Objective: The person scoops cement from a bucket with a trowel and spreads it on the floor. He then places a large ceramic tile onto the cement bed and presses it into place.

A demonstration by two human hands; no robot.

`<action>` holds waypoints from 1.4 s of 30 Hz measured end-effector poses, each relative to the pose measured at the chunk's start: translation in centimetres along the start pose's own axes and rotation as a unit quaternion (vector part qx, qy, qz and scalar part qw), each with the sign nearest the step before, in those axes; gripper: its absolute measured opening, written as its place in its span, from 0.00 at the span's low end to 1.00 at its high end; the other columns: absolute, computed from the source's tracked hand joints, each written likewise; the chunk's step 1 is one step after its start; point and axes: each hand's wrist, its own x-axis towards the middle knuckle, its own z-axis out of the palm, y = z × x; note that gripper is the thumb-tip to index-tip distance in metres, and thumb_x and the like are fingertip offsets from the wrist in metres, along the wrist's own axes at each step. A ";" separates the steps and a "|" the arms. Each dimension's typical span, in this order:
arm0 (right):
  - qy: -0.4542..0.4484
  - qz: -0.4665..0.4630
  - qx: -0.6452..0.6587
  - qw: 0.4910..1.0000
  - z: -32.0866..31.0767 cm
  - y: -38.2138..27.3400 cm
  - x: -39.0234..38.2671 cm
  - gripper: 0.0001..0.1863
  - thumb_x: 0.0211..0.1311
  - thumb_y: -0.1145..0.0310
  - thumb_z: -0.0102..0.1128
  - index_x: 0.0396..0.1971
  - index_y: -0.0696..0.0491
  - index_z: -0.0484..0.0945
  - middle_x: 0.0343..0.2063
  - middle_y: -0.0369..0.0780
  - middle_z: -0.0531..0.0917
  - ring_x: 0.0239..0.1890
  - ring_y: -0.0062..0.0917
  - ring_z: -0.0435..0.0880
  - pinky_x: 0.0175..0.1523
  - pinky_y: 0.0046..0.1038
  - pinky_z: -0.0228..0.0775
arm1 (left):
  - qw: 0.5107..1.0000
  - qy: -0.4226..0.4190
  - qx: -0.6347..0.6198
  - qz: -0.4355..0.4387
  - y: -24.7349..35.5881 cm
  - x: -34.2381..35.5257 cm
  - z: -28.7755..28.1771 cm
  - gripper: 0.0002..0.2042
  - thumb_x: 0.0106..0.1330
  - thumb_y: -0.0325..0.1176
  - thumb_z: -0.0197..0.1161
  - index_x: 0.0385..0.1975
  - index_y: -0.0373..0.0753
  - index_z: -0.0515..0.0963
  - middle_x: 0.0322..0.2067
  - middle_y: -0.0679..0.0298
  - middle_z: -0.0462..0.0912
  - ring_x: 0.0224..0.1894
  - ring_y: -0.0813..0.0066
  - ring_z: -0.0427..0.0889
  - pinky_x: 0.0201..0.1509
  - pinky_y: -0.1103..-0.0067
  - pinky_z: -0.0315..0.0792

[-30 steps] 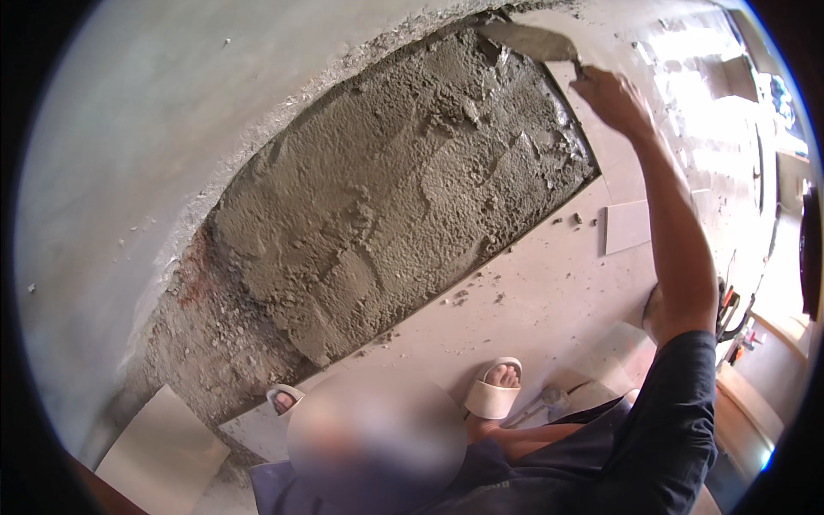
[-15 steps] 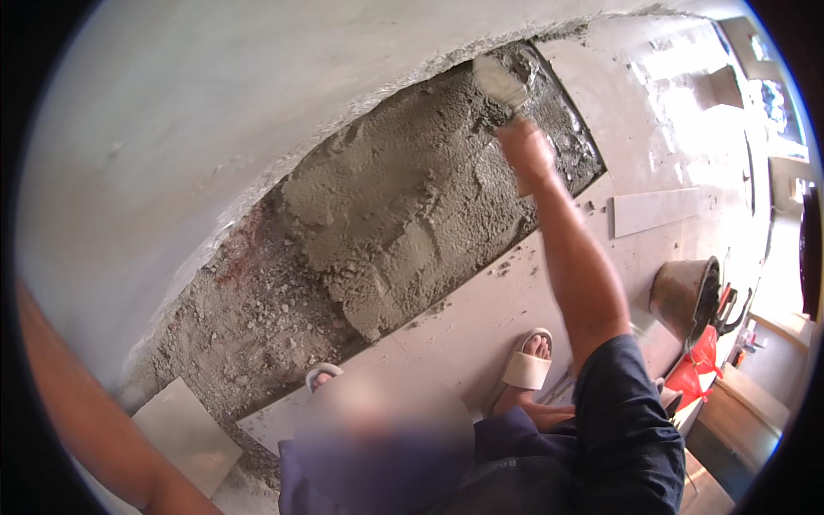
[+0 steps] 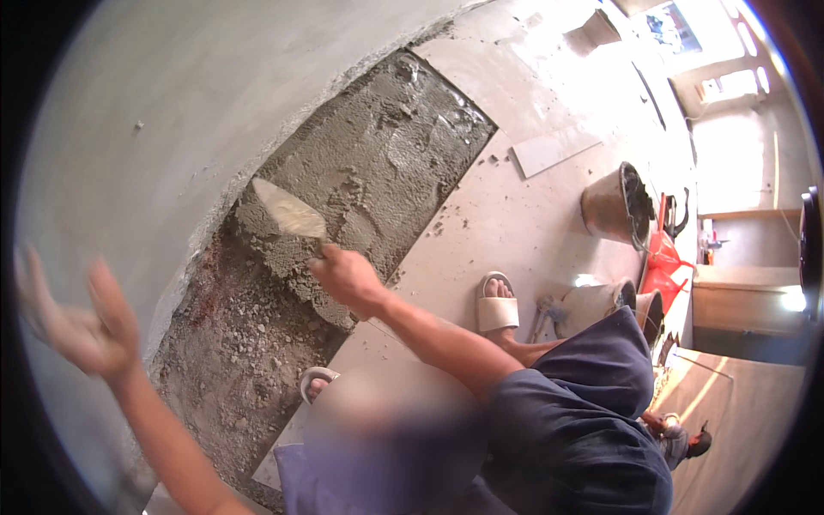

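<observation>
My right hand is closed round the handle of a trowel. The trowel's flat, pointed blade lies over the left part of the wet grey mortar, close to the wall. My left hand is raised at the far left against the grey wall, fingers spread and blurred, holding nothing; whether it touches the wall I cannot tell. The mortar fills a strip between the wall and the laid floor tiles. Nearer to me, bare rubble borders its rough edge.
A loose narrow tile lies on the tiled floor. At right stand a mortar-smeared bucket, more buckets and a red plastic bag. My sandalled feet rest by the mortar's edge. Another person is at the lower right.
My right hand has brought the trowel from the mortar's far end back to its near left part. My left hand has come into view, raised by the wall. The view has turned rightward.
</observation>
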 end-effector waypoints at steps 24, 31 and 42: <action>0.143 0.142 -0.034 0.979 -23.2 7.0 22.1 0.29 0.66 0.51 0.41 0.33 0.66 0.79 0.33 0.55 0.82 0.38 0.46 0.83 0.47 0.40 0.75 | 0.631 -0.413 -0.038 -0.656 17.6 -31.7 -11.6 0.17 0.71 0.35 0.52 0.54 0.31 0.68 0.49 0.49 0.73 0.51 0.59 0.75 0.53 0.68 0.69; 0.171 0.251 0.011 0.953 -23.2 13.6 15.5 0.27 0.67 0.51 0.44 0.37 0.64 0.79 0.31 0.52 0.83 0.34 0.39 0.84 0.42 0.40 0.74 | 0.640 -0.404 -0.061 -0.650 17.1 -32.6 -9.5 0.18 0.72 0.37 0.51 0.55 0.31 0.68 0.50 0.49 0.74 0.50 0.58 0.76 0.52 0.69 0.71; -0.039 0.158 -0.063 0.985 -33.1 3.8 -9.5 0.25 0.64 0.50 0.52 0.40 0.62 0.73 0.23 0.43 0.80 0.20 0.25 0.82 0.27 0.28 0.75 | 0.716 -0.379 -0.107 -0.577 13.2 -30.5 -1.6 0.14 0.71 0.35 0.53 0.45 0.30 0.74 0.43 0.53 0.79 0.44 0.62 0.79 0.48 0.72 0.73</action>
